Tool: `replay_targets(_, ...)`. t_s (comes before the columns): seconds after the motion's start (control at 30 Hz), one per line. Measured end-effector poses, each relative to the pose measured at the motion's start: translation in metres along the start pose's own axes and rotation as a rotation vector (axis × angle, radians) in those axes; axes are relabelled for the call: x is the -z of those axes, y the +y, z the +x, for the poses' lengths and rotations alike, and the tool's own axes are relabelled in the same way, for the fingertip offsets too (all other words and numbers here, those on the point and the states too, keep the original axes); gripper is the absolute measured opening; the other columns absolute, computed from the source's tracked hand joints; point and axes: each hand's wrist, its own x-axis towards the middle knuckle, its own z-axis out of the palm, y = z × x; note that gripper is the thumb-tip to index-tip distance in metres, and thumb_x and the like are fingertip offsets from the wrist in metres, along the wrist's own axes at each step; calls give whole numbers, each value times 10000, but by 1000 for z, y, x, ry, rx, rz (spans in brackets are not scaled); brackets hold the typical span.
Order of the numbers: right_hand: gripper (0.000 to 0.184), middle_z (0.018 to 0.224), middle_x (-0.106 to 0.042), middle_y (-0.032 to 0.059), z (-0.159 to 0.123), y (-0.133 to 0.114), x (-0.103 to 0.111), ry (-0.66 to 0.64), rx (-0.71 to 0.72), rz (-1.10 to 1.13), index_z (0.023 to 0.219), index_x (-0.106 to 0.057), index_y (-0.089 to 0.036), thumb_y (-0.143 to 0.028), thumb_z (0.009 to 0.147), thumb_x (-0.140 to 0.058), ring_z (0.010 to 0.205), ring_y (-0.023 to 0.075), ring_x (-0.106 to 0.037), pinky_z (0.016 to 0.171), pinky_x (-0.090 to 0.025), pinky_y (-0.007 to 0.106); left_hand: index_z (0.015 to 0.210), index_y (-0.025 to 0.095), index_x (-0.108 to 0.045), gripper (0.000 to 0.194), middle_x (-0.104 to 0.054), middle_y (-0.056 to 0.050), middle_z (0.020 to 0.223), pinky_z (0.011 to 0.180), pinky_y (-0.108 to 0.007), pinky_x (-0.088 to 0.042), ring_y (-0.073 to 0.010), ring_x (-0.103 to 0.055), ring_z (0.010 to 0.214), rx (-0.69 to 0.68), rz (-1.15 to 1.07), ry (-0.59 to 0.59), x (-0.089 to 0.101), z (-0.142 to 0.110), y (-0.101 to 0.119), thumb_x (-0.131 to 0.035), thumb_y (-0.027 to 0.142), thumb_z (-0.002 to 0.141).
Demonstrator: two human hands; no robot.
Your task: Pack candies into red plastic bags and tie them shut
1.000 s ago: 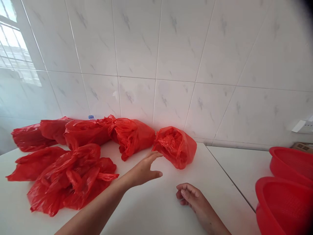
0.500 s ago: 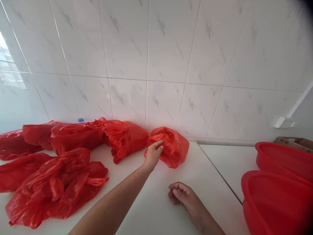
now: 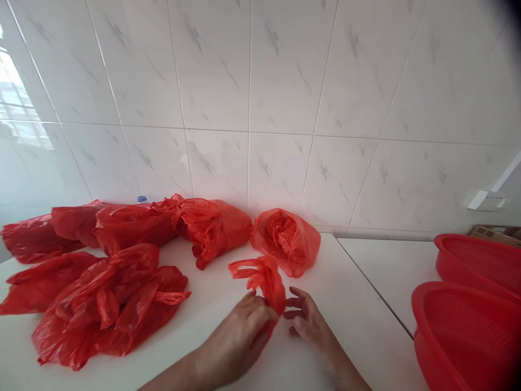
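Crumpled in the grip of my left hand (image 3: 248, 328) is a red plastic bag (image 3: 272, 282), its handle loops pointing up and to the left. Close by its right side is my right hand (image 3: 307, 317), fingers apart and holding nothing; whether a fingertip touches the bag I cannot tell. Just beyond, a rounded red bag stuffed with more crumpled red plastic (image 3: 287, 239) rests against the tiled wall. A large loose heap of red plastic bags (image 3: 118, 309) lies to the left on the white table (image 3: 195, 320).
Several full red bags (image 3: 138, 225) line the wall at the back left, with a blue bottle cap (image 3: 142, 199) behind them. Two red plastic baskets (image 3: 427, 320) stand at the right edge, near a cardboard box (image 3: 494, 234). A seam (image 3: 374, 288) crosses the tabletop.
My left hand has drawn back from the stuffed bag toward me with a red plastic bag in it. My right hand has opened its fingers beside that bag. The view has shifted slightly.
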Motion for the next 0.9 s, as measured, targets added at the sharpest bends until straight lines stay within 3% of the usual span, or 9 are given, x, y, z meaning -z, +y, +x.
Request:
replay_targets(0.13, 627, 1241, -543, 89, -14, -17, -27, -119, 87, 92, 1272, -435, -264, -584, 763, -613, 1121, 251, -530, 950, -424, 382, 963, 221, -562, 319, -670, -59, 916, 946, -363, -434, -191, -600, 878, -83, 15, -160, -18, -12, 12, -438, 1, 769)
replay_targets(0.23, 331, 936, -650, 56, -20, -17, -36, -96, -20, 117, 934, -620, -212, -514, 801, -602, 900, 236, -606, 803, -483, 348, 926, 219, -569, 232, -649, -72, 951, 828, -329, -494, -213, -590, 872, -32, -107, -162, -24, -18, 11, -588, 87, 736)
replay_targets(0.3, 324, 837, -643, 44, -21, -12, -34, -28, -88, 102, 833, -626, -194, -515, 822, -582, 820, 216, -604, 751, -483, 330, 999, 225, -575, 299, -609, -88, 1047, 846, -343, -492, -233, -577, 928, 47, -227, -123, -24, -22, 6, -691, 204, 724)
replay_targets(0.37, 367, 853, -648, 52, -20, -9, -30, 11, -136, 75, 873, -642, -189, -543, 833, -557, 830, 216, -604, 764, -478, 333, 1155, 246, -533, 397, -529, -108, 1212, 928, -370, -454, -255, -533, 1071, 132, -335, -36, -22, -26, 0, -662, 301, 784)
replay_targets(0.47, 427, 1000, -655, 84, -21, -17, -31, -172, -123, 77, 1055, -644, -190, -547, 845, -540, 939, 243, -606, 848, -467, 367, 1326, 293, -380, 494, -412, -108, 1380, 953, -389, -437, -269, -459, 1210, 307, -480, 110, -23, -28, -8, -555, 344, 866)
replay_targets(0.6, 433, 1144, -616, 79, -23, -29, -40, -378, -11, 54, 1207, -586, -219, -466, 852, -572, 1060, 245, -568, 923, -433, 364, 1379, 307, -235, 837, -497, -111, 1315, 821, -360, -496, -258, -559, 1081, 570, -662, 182, -31, -22, -13, -727, 267, 704)
replay_targets(0.67, 392, 1038, -650, 70, -21, -23, -39, -338, -7, -13, 1121, -625, -197, -444, 817, -617, 972, 238, -591, 852, -457, 342, 1339, 276, -305, 817, -612, -81, 1122, 764, -340, -502, -226, -612, 927, 671, -741, 255, -32, -17, -13, -738, 208, 651)
replay_targets(0.77, 321, 818, -658, 46, -13, -6, -27, -141, -92, -58, 885, -645, -157, -440, 737, -677, 762, 205, -594, 697, -460, 303, 1137, 222, -492, 508, -660, -23, 817, 646, -309, -492, -173, -613, 672, 752, -998, 424, -25, -13, -17, -691, 266, 671)
replay_targets(0.9, 322, 719, -623, 4, -3, -1, 5, 71, -210, 57, 826, -588, -179, -448, 682, -692, 623, 149, -550, 569, -394, 251, 823, 186, -559, 215, -636, 3, 690, 540, -238, -439, -124, -566, 559, 776, -1146, 584, -4, -15, -33, -682, 271, 669)
